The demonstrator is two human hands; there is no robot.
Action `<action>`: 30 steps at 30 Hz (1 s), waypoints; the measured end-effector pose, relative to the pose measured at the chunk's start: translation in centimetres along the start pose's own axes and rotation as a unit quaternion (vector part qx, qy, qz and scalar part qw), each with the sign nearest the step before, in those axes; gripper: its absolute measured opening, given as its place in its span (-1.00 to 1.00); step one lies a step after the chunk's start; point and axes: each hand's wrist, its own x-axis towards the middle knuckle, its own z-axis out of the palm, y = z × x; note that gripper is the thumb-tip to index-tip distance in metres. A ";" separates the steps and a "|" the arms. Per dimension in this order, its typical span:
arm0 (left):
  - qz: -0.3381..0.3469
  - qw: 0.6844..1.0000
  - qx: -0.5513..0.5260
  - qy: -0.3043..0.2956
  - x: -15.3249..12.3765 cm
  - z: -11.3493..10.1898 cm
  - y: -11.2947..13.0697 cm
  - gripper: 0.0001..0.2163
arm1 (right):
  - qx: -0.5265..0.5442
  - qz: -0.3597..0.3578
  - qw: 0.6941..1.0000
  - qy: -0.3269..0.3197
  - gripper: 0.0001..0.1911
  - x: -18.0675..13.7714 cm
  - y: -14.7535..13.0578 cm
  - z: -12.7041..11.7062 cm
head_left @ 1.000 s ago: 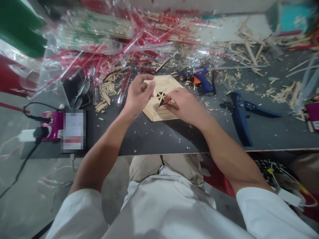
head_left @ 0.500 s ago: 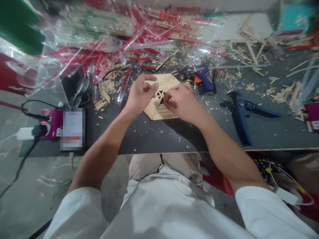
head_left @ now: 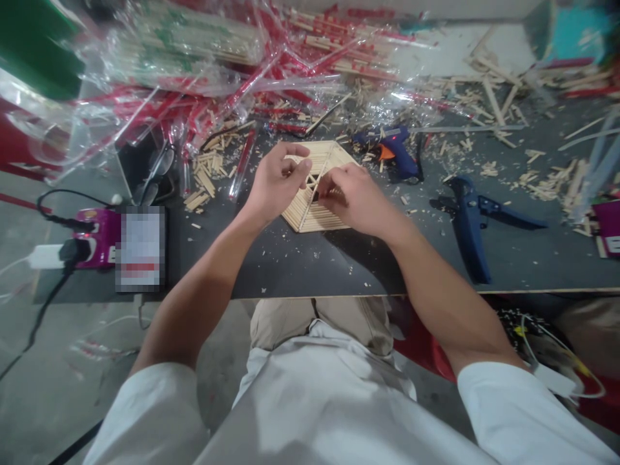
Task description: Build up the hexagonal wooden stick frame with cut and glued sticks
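While both forearms cross the front edge of the dark tabletop (head_left: 290, 271), a smartphone (head_left: 140, 248) sits near left. Hexagonal wooden-stick panel (head_left: 322, 221) is mid-table, partly under both hands. Left hand (head_left: 276, 184): thumb and index finger bent, narrow gap, over its left side. Right hand (head_left: 356, 197): fingers curled in by the central opening; can't tell if either grips anything. Blue hand cutter (head_left: 469, 226) well right. Hot glue gun (head_left: 400, 152) just beyond the panel, to the right. Plastic-wrapped stick bundles (head_left: 203, 39) at back.
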 end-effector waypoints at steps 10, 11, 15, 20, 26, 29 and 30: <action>-0.015 1.000 -0.006 -0.003 0.0 0.1 0.4 -0.94 | 0.020 0.019 0.999 0.016 -0.86 0.0 0.2 0.0; -0.015 1.000 -0.006 -0.002 0.0 0.1 0.4 -0.95 | 0.021 0.017 0.999 0.017 -0.86 0.0 0.1 0.0; -0.018 1.000 0.000 -0.012 0.0 0.1 0.5 -0.96 | 0.022 0.010 0.999 0.023 -0.90 0.1 0.0 0.0; 0.005 0.999 0.038 -0.013 -0.1 -0.1 0.8 -0.96 | 0.017 0.006 0.999 0.031 -0.94 0.1 0.0 -0.1; 0.082 0.978 0.188 -0.040 -0.7 -0.5 1.6 -0.93 | 0.008 0.013 0.997 0.074 -0.89 -0.2 0.6 -0.9; 0.112 0.960 0.237 -0.098 -0.9 -0.6 1.8 -0.86 | 0.004 0.030 0.994 0.107 -0.85 -0.3 1.5 -1.3; 0.116 0.956 0.246 -0.111 -0.9 -0.6 1.8 -0.84 | 0.004 0.036 0.993 0.114 -0.84 -0.3 1.9 -1.3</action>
